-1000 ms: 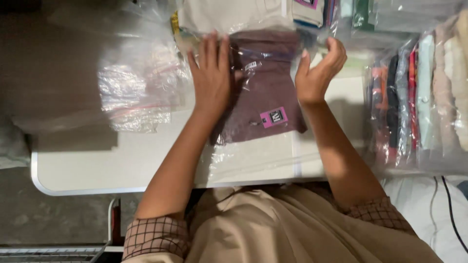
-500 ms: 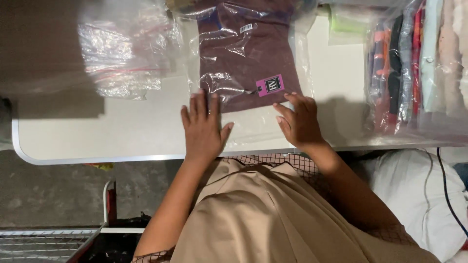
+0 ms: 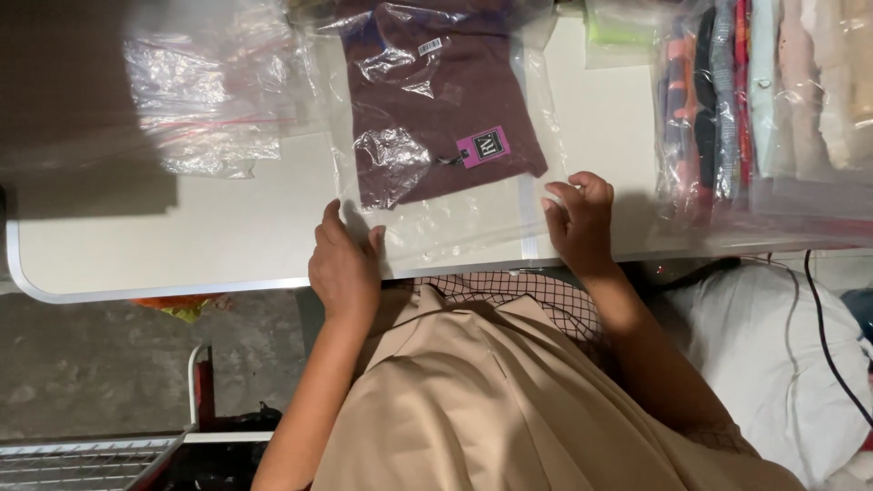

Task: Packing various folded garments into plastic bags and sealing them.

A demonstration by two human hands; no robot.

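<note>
Both hands sit at the near, open end of a clear plastic garment bag (image 3: 455, 227) that lies flat on the white table (image 3: 164, 245), so the step in hand looks like closing up the packed bag. The left hand (image 3: 344, 268) has its fingers together, pinching the bag's near left corner against the table edge; the right hand (image 3: 582, 218) has its fingers curled and clamped on the near right corner, at the bag's white sealing strip. Just beyond the fingertips, inside the bag, lies a folded maroon garment (image 3: 436, 100) with a pink hang tag (image 3: 484, 145) toward the right-hand side. The next move seems to call for an even pull and a straight fold of the flap. Beyond the left fingers lies a heap of empty clear bags (image 3: 205, 100); to the outside of the right fingers stands a row of bagged folded clothes (image 3: 764, 100) in many colours.
</note>
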